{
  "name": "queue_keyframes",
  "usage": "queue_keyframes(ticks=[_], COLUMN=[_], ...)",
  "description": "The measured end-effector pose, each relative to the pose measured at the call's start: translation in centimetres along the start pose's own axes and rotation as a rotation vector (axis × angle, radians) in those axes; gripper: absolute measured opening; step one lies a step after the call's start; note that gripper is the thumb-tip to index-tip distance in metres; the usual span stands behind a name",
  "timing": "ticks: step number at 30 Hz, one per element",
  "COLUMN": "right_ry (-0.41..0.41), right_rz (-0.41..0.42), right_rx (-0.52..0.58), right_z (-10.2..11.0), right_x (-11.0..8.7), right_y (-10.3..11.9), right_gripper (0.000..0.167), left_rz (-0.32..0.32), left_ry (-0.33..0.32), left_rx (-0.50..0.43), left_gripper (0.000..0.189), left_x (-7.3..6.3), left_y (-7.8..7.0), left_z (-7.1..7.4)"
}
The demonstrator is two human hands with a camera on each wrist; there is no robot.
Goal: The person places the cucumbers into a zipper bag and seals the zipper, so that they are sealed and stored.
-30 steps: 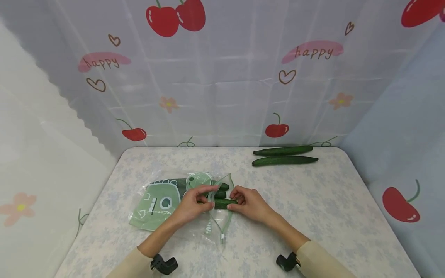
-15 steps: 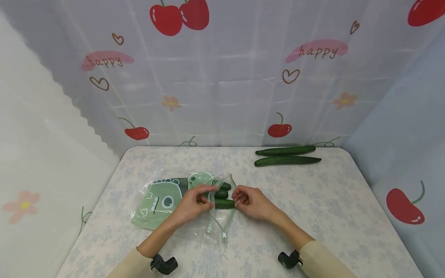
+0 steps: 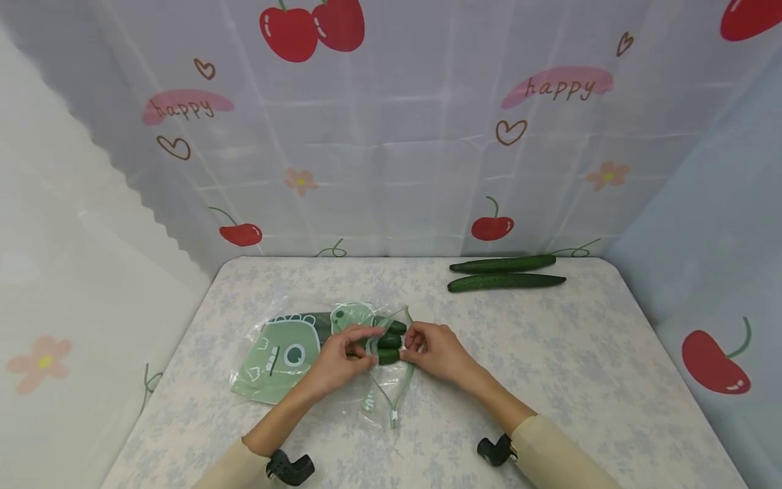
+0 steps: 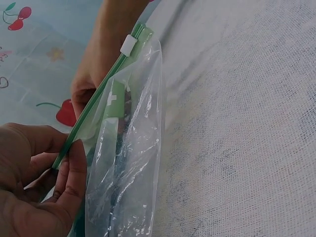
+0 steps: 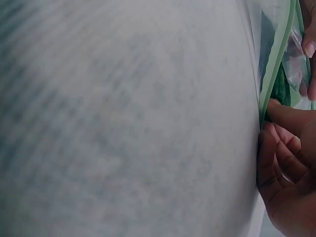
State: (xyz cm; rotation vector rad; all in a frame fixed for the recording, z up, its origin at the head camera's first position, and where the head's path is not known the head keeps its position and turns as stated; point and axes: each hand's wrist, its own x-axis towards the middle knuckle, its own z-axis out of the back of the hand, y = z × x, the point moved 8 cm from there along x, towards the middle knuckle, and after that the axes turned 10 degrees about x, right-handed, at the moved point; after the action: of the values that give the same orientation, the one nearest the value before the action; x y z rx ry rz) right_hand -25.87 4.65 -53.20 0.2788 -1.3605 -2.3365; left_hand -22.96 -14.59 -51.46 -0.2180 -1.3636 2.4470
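A clear slider zip bag (image 3: 275,363) with a green cartoon print lies on the table, its mouth facing right and spread apart. Inside, several cucumbers (image 3: 389,341) lie side by side, three ends showing at the mouth. My left hand (image 3: 338,354) pinches the upper rim of the mouth between thumb and fingers; the left wrist view shows the green zip strip (image 4: 94,103) in that grip. My right hand (image 3: 441,351) is at the opposite rim, thumb and curled fingers pinching the edge, close to the nearest cucumber's end. The white slider (image 4: 128,45) sits at the strip's near end.
Two more cucumbers (image 3: 507,282) lie next to each other at the back right of the table (image 3: 550,367). A printed curtain (image 3: 391,156) hangs behind the table, with others at both sides.
The nearest cucumber has slid left, deeper into the bag, with my right hand at its end. My right fingers have then shifted to the bag's rim. My left hand has kept its hold.
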Motion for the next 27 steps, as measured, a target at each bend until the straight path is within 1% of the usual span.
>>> queue_keyframes(ticks=[5,9,12,14,16,21,23,27], right_ry=[0.03,0.064,0.057,0.04,0.014,-0.039,-0.05,-0.076], right_rz=[0.04,0.061,0.053,0.034,-0.003,-0.099,-0.122,-0.141], right_rx=[0.002,-0.075,-0.142,-0.175,-0.2,-0.261,-0.277,-0.288], right_z=[-0.1,-0.7,-1.2,-1.5,-1.6,-1.5,-1.4,-1.1], right_x=[-0.6,-1.5,-1.8,-1.7,-1.6,-1.3,-1.1,-1.0], right_y=[-0.1,0.3,0.7,0.8,0.6,0.1,-0.1,-0.2], right_gripper=[0.021,0.03,0.036,0.039,0.04,0.038,0.036,0.034], left_rz=[0.021,0.029,0.038,0.044,0.051,0.063,0.059,0.044], left_ry=[0.004,0.004,0.001,-0.002,-0.004,-0.019,-0.019,-0.015], left_rx=[-0.041,-0.064,-0.067,-0.074,-0.081,-0.097,-0.107,-0.127], left_gripper=[0.053,0.054,0.054,0.054,0.055,0.054,0.055,0.056], left_x=[0.1,0.1,0.2,0.2,0.3,0.4,0.5,0.6], left_y=[0.1,0.0,-0.1,0.0,0.1,0.2,0.1,-0.2], left_z=[-0.2,-0.3,-0.4,-0.4,-0.5,-0.5,-0.6,-0.8])
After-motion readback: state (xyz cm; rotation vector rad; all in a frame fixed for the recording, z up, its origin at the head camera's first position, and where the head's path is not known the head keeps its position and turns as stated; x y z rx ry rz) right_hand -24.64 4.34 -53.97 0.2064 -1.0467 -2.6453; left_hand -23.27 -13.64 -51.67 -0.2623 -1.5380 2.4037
